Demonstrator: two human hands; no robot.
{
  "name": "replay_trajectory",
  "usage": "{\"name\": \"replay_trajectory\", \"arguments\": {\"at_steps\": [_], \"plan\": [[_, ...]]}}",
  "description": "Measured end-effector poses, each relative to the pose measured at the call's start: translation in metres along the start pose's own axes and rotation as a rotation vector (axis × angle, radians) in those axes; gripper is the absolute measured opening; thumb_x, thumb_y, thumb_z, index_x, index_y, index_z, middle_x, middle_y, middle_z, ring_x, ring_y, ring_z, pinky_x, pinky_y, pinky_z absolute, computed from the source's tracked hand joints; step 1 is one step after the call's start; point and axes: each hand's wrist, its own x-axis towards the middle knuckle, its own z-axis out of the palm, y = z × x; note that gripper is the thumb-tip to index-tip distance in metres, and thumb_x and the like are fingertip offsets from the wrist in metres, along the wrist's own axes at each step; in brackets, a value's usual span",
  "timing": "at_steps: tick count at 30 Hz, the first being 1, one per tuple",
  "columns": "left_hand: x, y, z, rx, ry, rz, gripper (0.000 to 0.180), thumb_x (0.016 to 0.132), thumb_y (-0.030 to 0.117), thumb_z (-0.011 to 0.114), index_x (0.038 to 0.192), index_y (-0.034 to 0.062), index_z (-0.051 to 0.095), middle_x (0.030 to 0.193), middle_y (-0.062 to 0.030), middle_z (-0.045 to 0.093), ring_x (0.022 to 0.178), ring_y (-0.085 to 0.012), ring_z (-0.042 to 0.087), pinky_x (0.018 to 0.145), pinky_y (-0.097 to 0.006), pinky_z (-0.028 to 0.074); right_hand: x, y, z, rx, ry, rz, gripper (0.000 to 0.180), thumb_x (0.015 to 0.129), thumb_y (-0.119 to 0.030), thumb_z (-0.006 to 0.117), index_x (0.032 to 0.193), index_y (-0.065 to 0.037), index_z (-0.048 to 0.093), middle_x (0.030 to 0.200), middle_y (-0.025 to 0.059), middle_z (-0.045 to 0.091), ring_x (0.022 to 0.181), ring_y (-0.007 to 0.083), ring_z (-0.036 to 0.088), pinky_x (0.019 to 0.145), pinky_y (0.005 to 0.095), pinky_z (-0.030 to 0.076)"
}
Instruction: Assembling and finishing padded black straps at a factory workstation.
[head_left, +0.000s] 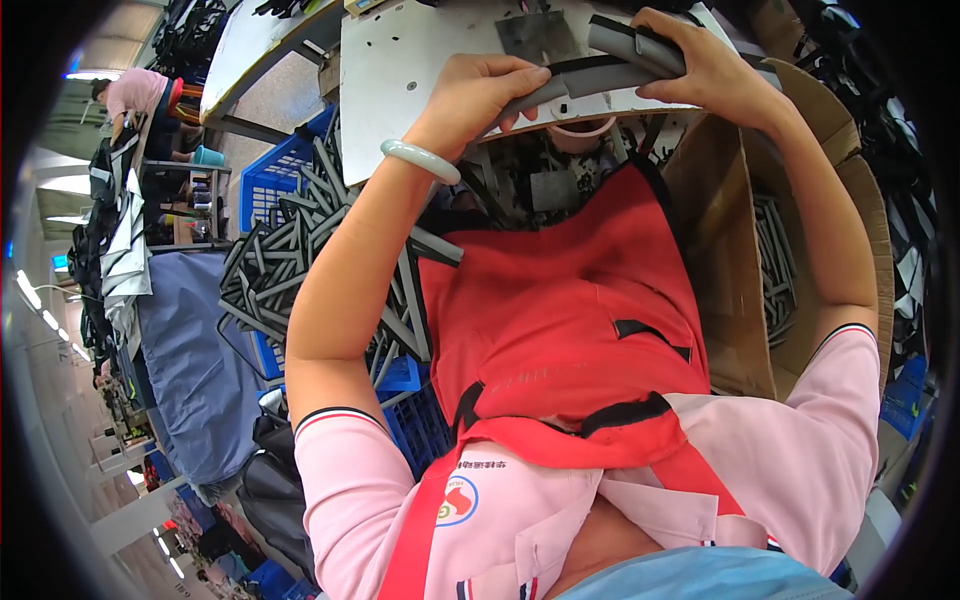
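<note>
My left hand (478, 92) pinches one end of a grey tube-like strip (590, 80) with a black band along it, thumb on top. Around its other end my right hand (705, 70) is closed, where a second grey length with a black edge lies folded over the first. Both hands hold the strip above the front edge of a white worktable (400, 85). A pale bangle (420, 160) is on my left wrist. Whether the two grey lengths are one piece, I cannot tell.
Blue crates (270, 180) at my left overflow with grey strips (290, 250). An open cardboard box (715, 240) at my right contains more strips. A dark metal plate (537, 37) lies on the worktable. At far left a person in pink (140, 92) bends over.
</note>
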Motion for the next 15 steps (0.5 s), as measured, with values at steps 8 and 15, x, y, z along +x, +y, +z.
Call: {"name": "replay_trajectory", "arguments": {"at_steps": [8,15], "plan": [[0.033,0.0,-0.005,0.151,0.174,0.245,0.032,0.088,0.026,0.072,0.105,-0.0018,0.071,0.07,-0.0073,0.067,0.049,-0.0049,0.047,0.047,-0.019,0.037,0.025,0.004,-0.017,-0.004,-0.073,0.131,0.064,0.073,-0.029,0.079,0.121,0.001,0.051,0.106,0.0213,0.062,0.099,0.031,0.061,0.084,0.0383,0.047],[0.048,0.0,-0.014,0.084,0.169,0.226,0.031,0.088,0.024,0.071,0.106,-0.0023,0.071,0.07,-0.0085,0.068,0.049,-0.005,0.047,0.048,-0.019,0.037,0.038,0.006,-0.022,-0.062,-0.01,0.1,0.068,0.071,-0.031,0.08,0.123,0.003,0.052,0.112,0.0233,0.062,0.105,0.0318,0.061,0.088,0.0383,0.047]]}}
